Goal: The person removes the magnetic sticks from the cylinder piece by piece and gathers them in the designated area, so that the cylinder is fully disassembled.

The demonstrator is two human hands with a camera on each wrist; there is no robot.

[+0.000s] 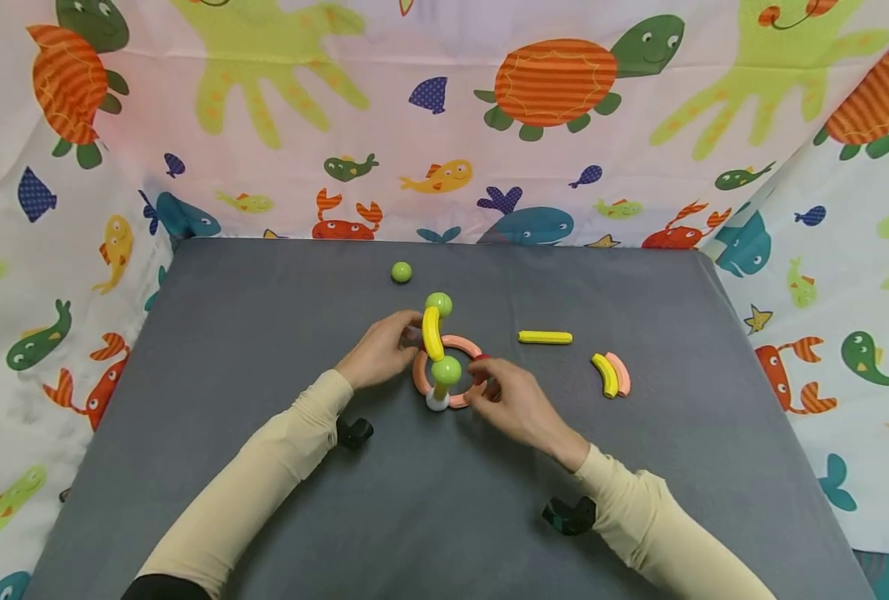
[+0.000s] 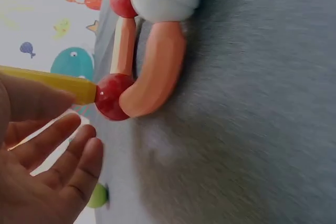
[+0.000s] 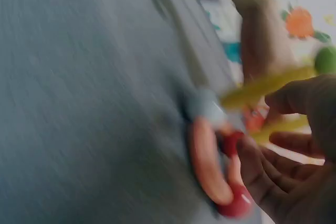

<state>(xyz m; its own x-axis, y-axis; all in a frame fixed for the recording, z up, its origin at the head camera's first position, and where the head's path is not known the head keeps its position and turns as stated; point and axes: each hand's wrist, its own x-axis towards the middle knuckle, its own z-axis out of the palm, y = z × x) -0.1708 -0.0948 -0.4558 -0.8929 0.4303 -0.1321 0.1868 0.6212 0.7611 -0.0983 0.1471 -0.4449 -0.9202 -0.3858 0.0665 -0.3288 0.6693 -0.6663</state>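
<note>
A toy frame of balls and sticks stands between the two hands. Its base is a ring of pink curved sticks [image 1: 421,379] joined by red balls [image 2: 113,97] and a white ball [image 1: 437,401]. Yellow rods [image 2: 81,88] rise from it, and a curved yellow stick [image 1: 432,333] links two green balls [image 1: 446,371] on top. At the frame's left, my left hand [image 1: 380,352] has its thumb alongside a yellow rod, with the other fingers loosely spread below. My right hand [image 1: 515,400] is at the ring's right side, its loosely bent fingers close to a red ball [image 3: 233,142].
Behind the frame lies a loose green ball [image 1: 402,272]. To the right are a straight yellow rod [image 1: 545,337] and, side by side, a curved yellow stick [image 1: 606,377] and a pink one [image 1: 620,373]. Sea-animal cloth [image 1: 264,179] borders the grey table [image 1: 444,525].
</note>
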